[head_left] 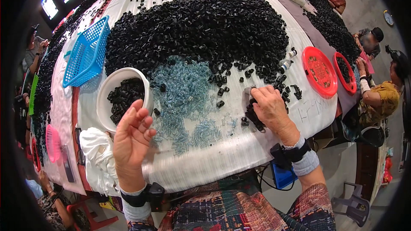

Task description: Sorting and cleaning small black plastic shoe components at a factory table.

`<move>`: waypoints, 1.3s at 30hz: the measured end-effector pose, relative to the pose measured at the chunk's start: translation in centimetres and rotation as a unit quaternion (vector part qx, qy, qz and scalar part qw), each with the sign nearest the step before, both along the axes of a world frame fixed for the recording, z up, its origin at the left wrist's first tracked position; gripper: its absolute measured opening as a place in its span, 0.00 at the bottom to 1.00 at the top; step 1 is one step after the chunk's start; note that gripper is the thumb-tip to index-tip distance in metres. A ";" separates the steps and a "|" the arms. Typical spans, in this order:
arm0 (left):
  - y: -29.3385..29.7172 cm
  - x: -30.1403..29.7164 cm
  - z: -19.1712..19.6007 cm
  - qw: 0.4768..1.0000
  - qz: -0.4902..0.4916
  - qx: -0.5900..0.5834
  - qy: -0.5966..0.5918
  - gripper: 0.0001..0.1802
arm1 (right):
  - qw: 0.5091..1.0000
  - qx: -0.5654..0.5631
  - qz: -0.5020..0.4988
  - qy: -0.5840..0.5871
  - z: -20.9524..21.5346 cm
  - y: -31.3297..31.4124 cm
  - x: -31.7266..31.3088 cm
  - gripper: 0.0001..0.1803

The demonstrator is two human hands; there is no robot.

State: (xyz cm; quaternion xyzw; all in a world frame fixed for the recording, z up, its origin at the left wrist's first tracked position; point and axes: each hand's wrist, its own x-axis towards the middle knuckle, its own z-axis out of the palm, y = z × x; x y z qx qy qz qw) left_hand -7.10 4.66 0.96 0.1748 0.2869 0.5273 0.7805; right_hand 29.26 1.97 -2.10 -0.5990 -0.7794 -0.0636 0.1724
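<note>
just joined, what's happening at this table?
A person sits at a white-covered table heaped with small black plastic cylinder parts and a patch of pale blue wire springs. The right hand rests palm-down over a small cluster of black parts by the table edge. The left hand is raised, fingers loosely curled, just in front of a round white bowl partly filled with black parts. A blue plastic basket sits further left.

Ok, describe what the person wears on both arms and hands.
Both hands are bare: left hand, right hand. Each wrist carries a black strapped device over a pale grey cuff, left, right. Multicoloured patterned sleeves cover the upper arms.
</note>
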 end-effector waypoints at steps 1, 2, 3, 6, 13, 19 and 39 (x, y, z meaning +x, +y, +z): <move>-0.3 0.5 -0.1 1.000 -0.022 0.010 0.007 0.15 | 1.000 0.000 0.000 0.000 -0.2 0.2 0.0 0.18; -0.6 1.8 0.0 0.999 -0.015 -0.015 0.039 0.15 | 1.000 0.002 -0.003 -0.020 -0.7 0.4 0.1 0.19; -0.9 2.4 -0.4 0.999 -0.039 -0.007 0.033 0.14 | 0.999 0.006 -0.002 -0.039 -0.8 0.6 0.0 0.20; -2.1 4.5 -1.2 0.996 -0.078 -0.021 0.043 0.12 | 0.999 0.036 0.015 -0.015 -0.1 0.8 -0.2 0.24; -3.9 7.4 -1.0 0.976 -0.172 -0.038 0.127 0.12 | 0.950 -0.094 0.118 0.272 2.9 -2.0 -4.8 0.24; -4.2 8.3 -0.7 0.943 -0.229 0.092 0.225 0.12 | 0.930 -0.053 0.263 0.252 4.4 -4.0 -9.5 0.23; -3.4 5.2 -2.3 0.977 -0.183 -0.049 0.097 0.12 | 0.977 -0.024 0.097 0.186 1.6 -1.8 -4.0 0.17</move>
